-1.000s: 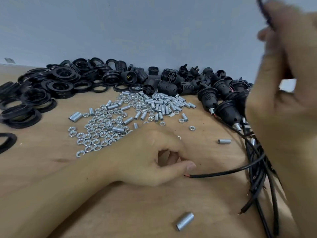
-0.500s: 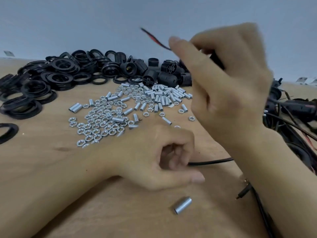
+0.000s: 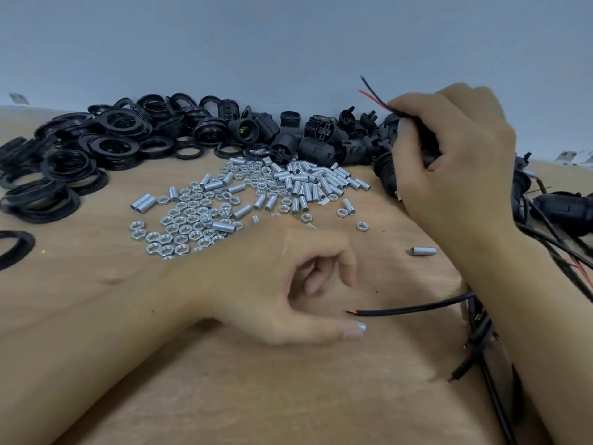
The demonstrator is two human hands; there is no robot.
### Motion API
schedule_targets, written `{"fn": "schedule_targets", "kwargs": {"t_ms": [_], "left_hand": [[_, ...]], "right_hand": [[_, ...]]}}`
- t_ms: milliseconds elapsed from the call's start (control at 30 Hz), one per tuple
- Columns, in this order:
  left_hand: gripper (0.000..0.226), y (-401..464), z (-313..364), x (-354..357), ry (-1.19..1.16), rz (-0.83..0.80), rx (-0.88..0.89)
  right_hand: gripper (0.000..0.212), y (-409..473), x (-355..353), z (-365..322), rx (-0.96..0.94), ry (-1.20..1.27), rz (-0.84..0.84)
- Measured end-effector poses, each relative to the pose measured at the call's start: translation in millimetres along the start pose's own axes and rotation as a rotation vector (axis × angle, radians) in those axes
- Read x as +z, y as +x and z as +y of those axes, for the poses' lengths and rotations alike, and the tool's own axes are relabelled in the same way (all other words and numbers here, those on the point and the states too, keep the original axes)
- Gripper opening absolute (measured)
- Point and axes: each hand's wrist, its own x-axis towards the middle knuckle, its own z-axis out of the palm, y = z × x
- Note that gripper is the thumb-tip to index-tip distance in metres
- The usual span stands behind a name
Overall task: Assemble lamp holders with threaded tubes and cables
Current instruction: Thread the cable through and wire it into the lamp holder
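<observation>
The small shiny silver threaded tube (image 3: 360,326) lies on the light brown wooden table (image 3: 256,396), mostly hidden under the thumb tip of the left hand (image 3: 282,284). The thumb touches it. The other fingers of that hand are curled in, and I cannot tell if they hold the tube or only rest by it. Just beside the tube lies the end of a loose black cable (image 3: 410,310), apart from the hand.

The right hand (image 3: 455,162) is up above the table. Its fingers are closed tight on a black cable with thin red and black wire ends (image 3: 378,97) that poke up to the left.

Another silver tube (image 3: 423,251) lies alone between the two hands. Farther back is a big spread of silver tubes and silver nuts (image 3: 244,203). Behind that is a pile of black plastic lamp holders (image 3: 308,139), and to the left a heap of black plastic rings (image 3: 80,155). A bunch of black cables (image 3: 481,332) runs under the right arm.
</observation>
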Motion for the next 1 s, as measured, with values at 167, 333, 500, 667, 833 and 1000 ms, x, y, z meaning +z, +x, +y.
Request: {"fn": "schedule_targets", "kwargs": {"t_ms": [167, 333, 500, 667, 833, 1000], "left_hand": [[0.01, 5, -11, 7, -0.007, -0.05, 0.047], [0.01, 4, -21, 1, 0.038, -0.018, -0.026], [0.017, 1, -24, 0, 0.063, 0.012, 0.047], [0.013, 4, -34, 3, 0.14, 0.076, 0.052], [0.015, 4, -46, -4, 0.208, 0.345, -0.061], [0.022, 12, -50, -5, 0.252, 0.584, -0.221]], "right_hand": [[0.015, 1, 2, 0, 0.081, 0.182, -0.115], [0.014, -5, 10, 4, 0.169, 0.271, -0.22], [0.018, -13, 22, 17, 0.507, 0.48, -0.31], [0.014, -19, 28, 15, 0.642, 0.66, -0.382], [0.015, -21, 32, 10, 0.64, 0.68, -0.413], [0.025, -18, 30, 13, 0.759, 0.696, -0.363]]}}
